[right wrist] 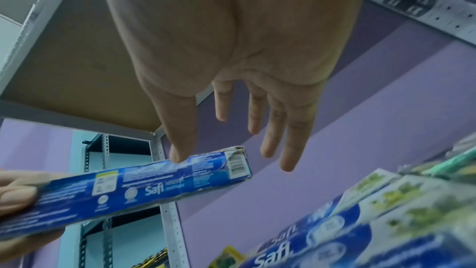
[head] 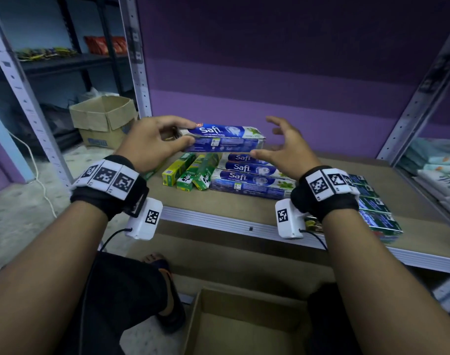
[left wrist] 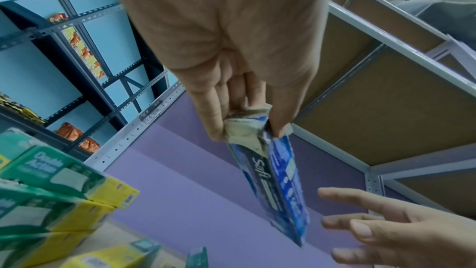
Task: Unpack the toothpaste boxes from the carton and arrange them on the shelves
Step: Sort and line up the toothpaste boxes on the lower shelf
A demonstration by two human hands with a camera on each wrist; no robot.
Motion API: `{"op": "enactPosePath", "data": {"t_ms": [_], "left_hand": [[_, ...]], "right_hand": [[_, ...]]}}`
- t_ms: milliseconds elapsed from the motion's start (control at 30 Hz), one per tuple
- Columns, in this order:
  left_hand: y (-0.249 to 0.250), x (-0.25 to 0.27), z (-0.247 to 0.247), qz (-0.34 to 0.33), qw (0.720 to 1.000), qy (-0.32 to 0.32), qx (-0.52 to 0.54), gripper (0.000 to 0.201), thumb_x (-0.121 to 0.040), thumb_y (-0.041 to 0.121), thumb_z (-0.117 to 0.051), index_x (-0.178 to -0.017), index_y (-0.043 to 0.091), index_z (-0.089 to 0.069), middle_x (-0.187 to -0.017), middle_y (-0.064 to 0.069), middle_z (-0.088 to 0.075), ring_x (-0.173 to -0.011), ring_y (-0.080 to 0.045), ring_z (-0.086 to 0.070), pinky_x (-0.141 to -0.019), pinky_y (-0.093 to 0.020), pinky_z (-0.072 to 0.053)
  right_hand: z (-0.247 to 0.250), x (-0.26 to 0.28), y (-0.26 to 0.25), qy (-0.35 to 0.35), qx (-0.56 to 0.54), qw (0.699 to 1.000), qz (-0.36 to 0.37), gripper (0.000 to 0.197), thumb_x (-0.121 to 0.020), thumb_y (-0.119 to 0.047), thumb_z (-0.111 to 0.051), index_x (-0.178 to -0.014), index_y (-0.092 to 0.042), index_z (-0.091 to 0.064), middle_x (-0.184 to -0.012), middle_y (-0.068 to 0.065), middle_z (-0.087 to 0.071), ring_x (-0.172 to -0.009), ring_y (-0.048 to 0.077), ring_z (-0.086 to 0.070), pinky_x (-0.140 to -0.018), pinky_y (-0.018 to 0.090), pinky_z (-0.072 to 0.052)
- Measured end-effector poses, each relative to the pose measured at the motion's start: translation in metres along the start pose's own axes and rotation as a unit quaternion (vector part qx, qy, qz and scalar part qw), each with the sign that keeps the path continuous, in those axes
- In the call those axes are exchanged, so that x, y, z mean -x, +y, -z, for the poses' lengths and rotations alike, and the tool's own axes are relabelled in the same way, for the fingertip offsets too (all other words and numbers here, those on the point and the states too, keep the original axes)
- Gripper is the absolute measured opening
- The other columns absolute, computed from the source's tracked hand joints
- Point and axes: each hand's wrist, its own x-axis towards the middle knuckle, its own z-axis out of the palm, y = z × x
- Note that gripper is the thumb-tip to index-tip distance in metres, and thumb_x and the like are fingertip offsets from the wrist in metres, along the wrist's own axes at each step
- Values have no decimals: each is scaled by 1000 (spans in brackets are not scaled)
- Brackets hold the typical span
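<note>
My left hand point(head: 165, 139) pinches the left end of a blue Safi toothpaste box point(head: 225, 139) and holds it level above the shelf board point(head: 321, 213). The left wrist view shows that box point(left wrist: 275, 180) with a crumpled end flap between thumb and fingers. My right hand point(head: 277, 144) is spread just off the box's right end, fingers straight, holding nothing; in the right wrist view its thumb lies at the box's point(right wrist: 144, 186) top edge. Several blue Safi boxes point(head: 247, 175) lie stacked below, with green and yellow boxes point(head: 190, 171) to their left. The open carton point(head: 244, 326) sits on the floor under me.
More green and blue boxes point(head: 377, 213) lie at the shelf's right front. A second cardboard box point(head: 103, 119) stands on the floor at back left. Grey uprights point(head: 139, 60) frame the bay; folded packs point(head: 434, 172) fill the rack to the right. A foot in a sandal point(head: 162, 272) is beside the carton.
</note>
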Motion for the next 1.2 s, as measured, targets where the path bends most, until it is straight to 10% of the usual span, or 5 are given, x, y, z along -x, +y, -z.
{"op": "enactPosePath", "data": {"t_ms": [300,433,933,1067,1200], "left_hand": [[10,10,-32,-5,989,-108,99,26,-91,9,-67,-116,13,-68,-112,2,-72,-106,-9,-68,-81,-19,-56],[8,15,-37,-8,983,-141,114,28,-91,10,-66,-118,14,-66,-119,4,-70,-109,-10,-67,-85,-21,-55],[-13,29,-51,31,941,-336,5,45,-88,-3,-66,-130,10,-55,-138,1,-57,-132,-5,-47,-106,-26,-42],[-10,31,-59,26,936,-345,-64,43,-90,1,-65,-130,16,-59,-130,7,-60,-102,3,-55,-88,-11,-41],[-8,30,-62,17,944,-314,-102,40,-86,11,-73,-124,23,-65,-77,23,-60,-66,14,-49,-66,-2,-35]], "right_hand": [[36,31,18,-108,57,992,-23,61,-74,-31,-85,-128,-33,-57,-128,-6,-59,-106,14,-61,-77,24,-52],[45,44,23,-133,100,986,-25,51,-82,-32,-79,-128,-28,-59,-122,-1,-62,-104,20,-62,-92,40,-53],[35,71,26,-206,243,946,-53,43,-75,-45,-82,-113,-34,-67,-87,-18,-52,-84,7,-54,-72,23,-39],[32,71,25,-218,262,938,-61,45,-79,-42,-79,-121,-34,-64,-105,-8,-57,-99,14,-54,-82,26,-42],[31,72,22,-205,233,950,-47,40,-76,-30,-84,-113,-33,-69,-111,-8,-63,-103,13,-59,-83,27,-46]]}}
